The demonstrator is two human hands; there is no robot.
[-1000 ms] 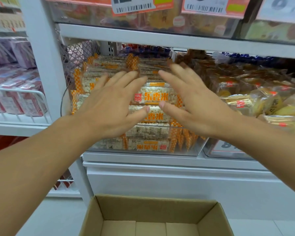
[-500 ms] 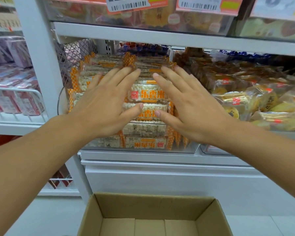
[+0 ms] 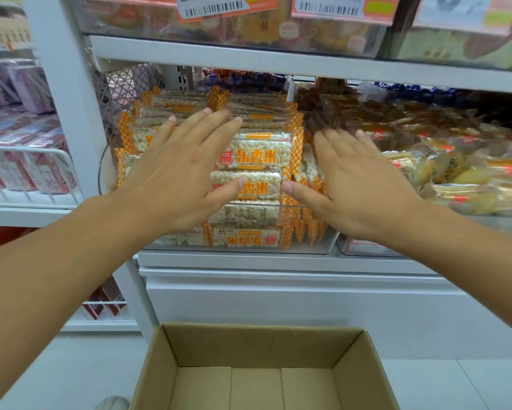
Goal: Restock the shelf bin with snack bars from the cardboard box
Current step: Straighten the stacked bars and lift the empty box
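A clear shelf bin is piled with orange-and-white puffed-rice snack bars. My left hand lies flat on the left part of the pile, fingers straight and spread. My right hand is flat too, over the pile's right edge by the bin's side, slightly blurred; whether it touches the bars is unclear. Neither hand holds a bar. The cardboard box stands open on the floor below, and no bars show in the part of its inside that I see.
To the right sits another bin of yellow and brown wrapped snacks. A wire rack with pink packs is on the left. A white shelf board with price tags runs close above the bins. The white shelf base rises behind the box.
My right hand has slid to the right, off the middle of the pile toward its right edge. My left hand stays on the bars, barely moved.
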